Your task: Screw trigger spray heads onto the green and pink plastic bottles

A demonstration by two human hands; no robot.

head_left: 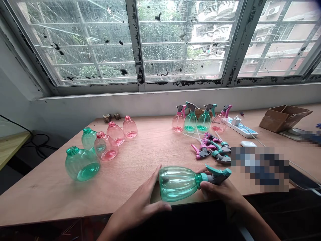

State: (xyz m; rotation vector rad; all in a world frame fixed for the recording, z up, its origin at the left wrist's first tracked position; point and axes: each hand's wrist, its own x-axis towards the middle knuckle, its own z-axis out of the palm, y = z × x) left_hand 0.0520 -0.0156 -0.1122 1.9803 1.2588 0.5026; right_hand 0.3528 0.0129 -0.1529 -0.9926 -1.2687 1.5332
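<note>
A clear green spray bottle (178, 184) lies sideways in front of me at the table's front edge, its base to the left. A teal and grey trigger head (217, 174) sits on its neck, pointing right. My left hand (142, 204) cups the base end, thumb below and fingers behind. My right hand (223, 192) is closed around the collar, with the thumb on the near side. Behind the right hand lies a heap of loose trigger heads (203, 154) in pink, teal and grey, with thin white tubes.
Headless pink bottles (106, 147) and green bottles (81, 164) stand at the left. Several bottles with trigger heads (190, 118) stand at the back. A power strip (243, 127), a white case (248, 144) and an open cardboard box (281, 118) are at the right, near a blurred patch.
</note>
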